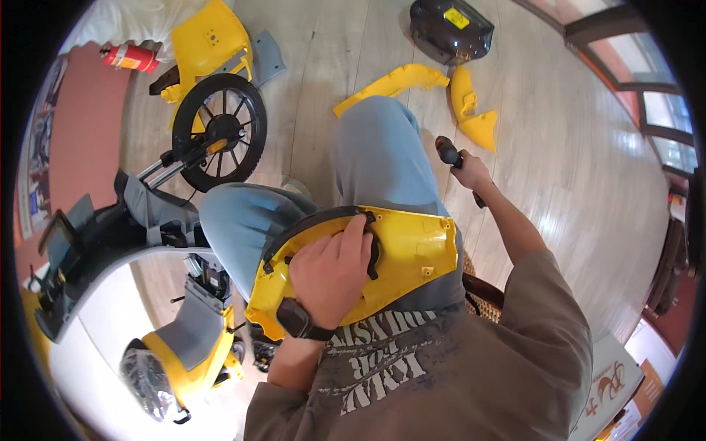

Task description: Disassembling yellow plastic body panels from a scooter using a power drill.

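Note:
Across my lap lies a yellow plastic body panel (415, 246), its inner side up, with screw posts and a curved black trim part (312, 220) along its far edge. My left hand (331, 272), with a dark watch at the wrist, is closed over the panel's black fitting, fingers bent and pressed on it. What sits under the palm is hidden. Out to the right, away from the panel, my right hand (471, 173) is wrapped round the grip of a dark cordless screwdriver (448, 152).
A partly dismantled scooter with a black spoked wheel (220, 128) and a yellow-grey seat section (191, 331) stands at left. Yellow panels (397, 84) and a glossy black shell (448, 37) lie on the wood floor ahead. A red fire extinguisher (131, 58) is far left; cartons (610, 389) sit behind right.

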### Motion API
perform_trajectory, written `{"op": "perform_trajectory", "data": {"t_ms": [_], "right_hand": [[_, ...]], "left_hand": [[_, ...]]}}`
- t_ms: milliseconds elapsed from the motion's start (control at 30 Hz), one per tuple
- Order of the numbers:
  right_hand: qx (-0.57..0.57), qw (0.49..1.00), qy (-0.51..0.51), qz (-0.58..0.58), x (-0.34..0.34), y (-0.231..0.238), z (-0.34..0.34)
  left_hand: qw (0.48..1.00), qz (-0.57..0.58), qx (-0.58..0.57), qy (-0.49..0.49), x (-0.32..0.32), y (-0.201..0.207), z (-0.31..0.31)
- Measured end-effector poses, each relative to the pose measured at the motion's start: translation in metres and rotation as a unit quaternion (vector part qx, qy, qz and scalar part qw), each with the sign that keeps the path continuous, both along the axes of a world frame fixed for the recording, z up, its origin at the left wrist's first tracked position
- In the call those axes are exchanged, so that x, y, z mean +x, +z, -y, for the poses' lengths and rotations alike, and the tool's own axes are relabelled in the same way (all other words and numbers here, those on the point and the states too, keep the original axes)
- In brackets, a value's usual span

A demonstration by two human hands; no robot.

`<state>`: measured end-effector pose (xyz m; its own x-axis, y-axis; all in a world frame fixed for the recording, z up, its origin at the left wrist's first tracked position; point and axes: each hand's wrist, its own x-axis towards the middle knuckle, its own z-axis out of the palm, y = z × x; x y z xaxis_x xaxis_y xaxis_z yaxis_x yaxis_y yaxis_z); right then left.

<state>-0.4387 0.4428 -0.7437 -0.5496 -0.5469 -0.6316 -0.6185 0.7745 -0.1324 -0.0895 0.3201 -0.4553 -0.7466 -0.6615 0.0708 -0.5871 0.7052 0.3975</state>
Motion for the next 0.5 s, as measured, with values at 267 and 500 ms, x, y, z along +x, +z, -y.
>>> {"op": "perform_trajectory", "data": {"t_ms": [267,500], "right_hand": [[-0.325,0.944,0.039,0.038,-0.02,0.227,0.004],[-0.25,0.936,-0.051,0.245,0.05,0.374,0.021]], "left_hand": [[0.993,0.067,0.012,0.095,0.082,-0.024,-0.018],[0.989,-0.026,-0.013,0.145,0.094,-0.049,-0.024]]}}
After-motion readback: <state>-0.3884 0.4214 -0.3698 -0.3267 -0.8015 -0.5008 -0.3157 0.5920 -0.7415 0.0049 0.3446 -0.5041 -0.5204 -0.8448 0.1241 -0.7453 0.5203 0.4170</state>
